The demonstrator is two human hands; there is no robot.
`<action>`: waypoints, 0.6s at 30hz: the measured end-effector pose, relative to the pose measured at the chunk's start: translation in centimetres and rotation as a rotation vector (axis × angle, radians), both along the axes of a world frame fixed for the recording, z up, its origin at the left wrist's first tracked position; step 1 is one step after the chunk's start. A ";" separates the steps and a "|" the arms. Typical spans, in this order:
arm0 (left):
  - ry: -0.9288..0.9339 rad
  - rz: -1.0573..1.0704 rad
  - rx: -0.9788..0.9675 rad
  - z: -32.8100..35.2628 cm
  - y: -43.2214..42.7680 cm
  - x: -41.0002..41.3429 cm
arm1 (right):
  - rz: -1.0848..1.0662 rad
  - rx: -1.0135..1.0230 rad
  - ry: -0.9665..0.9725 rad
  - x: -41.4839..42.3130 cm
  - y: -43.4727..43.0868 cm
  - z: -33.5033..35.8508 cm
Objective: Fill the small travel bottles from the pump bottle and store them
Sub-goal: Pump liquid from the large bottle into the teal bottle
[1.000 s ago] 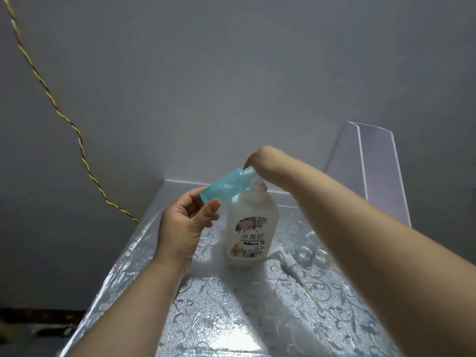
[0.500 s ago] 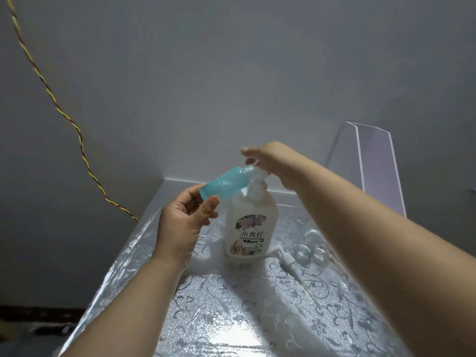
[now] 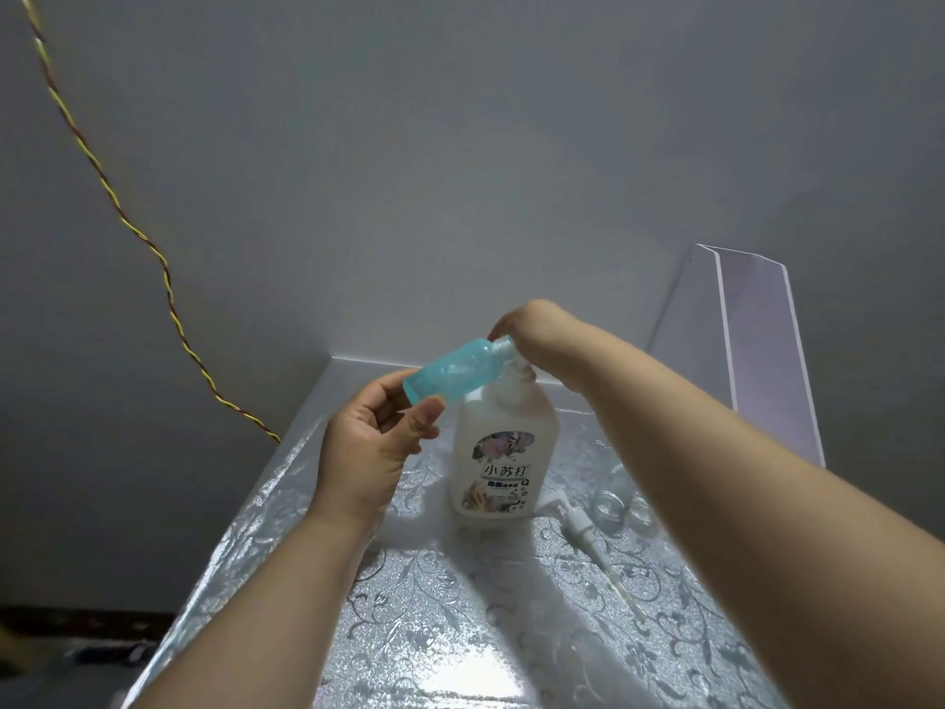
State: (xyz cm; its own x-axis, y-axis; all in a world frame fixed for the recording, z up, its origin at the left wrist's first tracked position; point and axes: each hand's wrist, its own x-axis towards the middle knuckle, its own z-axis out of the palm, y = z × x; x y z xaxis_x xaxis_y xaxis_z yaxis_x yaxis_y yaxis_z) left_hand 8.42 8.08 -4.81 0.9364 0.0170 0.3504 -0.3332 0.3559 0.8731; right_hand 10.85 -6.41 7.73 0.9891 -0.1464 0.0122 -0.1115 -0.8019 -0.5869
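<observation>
Holding the small translucent teal travel bottle (image 3: 455, 372) tilted, mouth at the nozzle, the left hand (image 3: 376, 442) should steady it while the right hand (image 3: 532, 324) presses down on the white pump bottle (image 3: 503, 452) standing on the table (image 3: 460, 631).

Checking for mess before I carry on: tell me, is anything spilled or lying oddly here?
No spill shows. One oddity: a loose pump sprayer head with its dip tube lies flat on the table, right of the pump bottle, beside small clear bottles.

Single head-worn wide-angle view, facing forward and down, close over table (image 3: 460, 631), wall behind
</observation>
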 end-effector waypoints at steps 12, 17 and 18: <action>-0.005 0.001 -0.011 0.1 -0.1 -0.2 | 0.003 0.130 -0.017 -0.8 -0.5 1.1; -0.019 0.011 -0.021 0.0 0.0 0.0 | 0.009 0.122 -0.107 -0.4 -0.9 2.5; -0.019 0.012 -0.021 0.0 0.1 0.0 | 0.011 0.077 -0.085 -0.3 -0.8 2.1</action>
